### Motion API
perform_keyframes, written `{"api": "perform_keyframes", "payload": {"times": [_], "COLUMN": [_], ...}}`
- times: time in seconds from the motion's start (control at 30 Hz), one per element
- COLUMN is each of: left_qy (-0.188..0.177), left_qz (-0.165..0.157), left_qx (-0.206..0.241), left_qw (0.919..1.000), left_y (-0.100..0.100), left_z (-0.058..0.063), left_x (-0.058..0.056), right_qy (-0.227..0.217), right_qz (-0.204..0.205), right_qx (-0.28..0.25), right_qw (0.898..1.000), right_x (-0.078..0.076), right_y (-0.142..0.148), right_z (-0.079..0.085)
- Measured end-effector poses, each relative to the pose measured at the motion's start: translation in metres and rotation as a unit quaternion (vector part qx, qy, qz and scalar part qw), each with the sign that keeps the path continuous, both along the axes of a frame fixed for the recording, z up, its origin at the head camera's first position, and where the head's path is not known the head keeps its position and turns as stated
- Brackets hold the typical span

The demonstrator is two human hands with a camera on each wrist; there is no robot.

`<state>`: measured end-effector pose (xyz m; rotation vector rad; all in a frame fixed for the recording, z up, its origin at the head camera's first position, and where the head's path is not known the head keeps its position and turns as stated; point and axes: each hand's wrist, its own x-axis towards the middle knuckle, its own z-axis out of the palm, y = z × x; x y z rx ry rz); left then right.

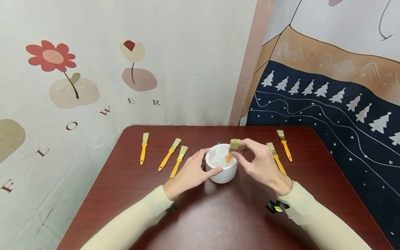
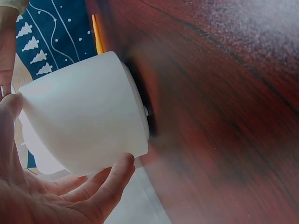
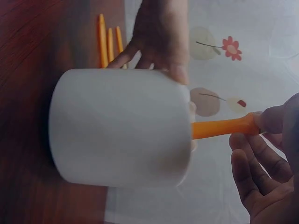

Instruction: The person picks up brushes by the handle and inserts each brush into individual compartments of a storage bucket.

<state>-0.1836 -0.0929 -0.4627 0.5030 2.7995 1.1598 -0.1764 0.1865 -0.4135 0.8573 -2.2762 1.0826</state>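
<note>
When viewed from the head, gripping the white pot (image 1: pixel 222 176) by side and rim with a half-curled left hand (image 1: pixel 193 170). Pinching a brush (image 1: pixel 235 144) bristles-up between thumb and fingertips of the right hand (image 1: pixel 261 162), with its orange handle at the pot's mouth, toward the right. Divided inside into pale, rounded compartments (image 1: pixel 221 151), hard to make out in depth. Also on the table (image 1: pixel 209 225), three loose brushes (image 1: pixel 144 149) to the left and two more to the right, one partly covered by the right hand.

From the left wrist, only the pot's smooth outer wall, with thumb at the rim and fingers along the side; contents hidden, right hand mostly cut off.

From the right wrist, handle pinched near the bristles, with remaining fingers loosely bent. Lower tip hidden behind the rim; cannot tell in which compartment.
</note>
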Motion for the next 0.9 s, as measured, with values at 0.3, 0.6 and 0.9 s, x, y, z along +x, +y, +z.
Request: {"api": "perform_keyframes", "payload": {"times": [0.3, 0.6, 0.9], "left_qy": [0.001, -0.001, 0.002], "left_qz": [-0.003, -0.005, -0.009], "left_qx": [-0.004, -0.012, -0.017], "left_qw": [1.0000, 0.9999, 0.9998], "left_y": [-0.001, -0.001, -0.002], "left_z": [0.004, 0.004, 0.005], "left_x": [-0.001, -0.002, -0.001], "right_qy": [-0.012, 0.004, 0.018], "right_qz": [0.026, 0.048, 0.052], "right_qx": [0.017, 0.044, 0.069], "right_qw": [0.999, 0.998, 0.996], "right_x": [-0.006, -0.010, -0.010], "right_y": [0.003, 0.004, 0.005], "right_z": [-0.014, -0.025, -0.032]}}
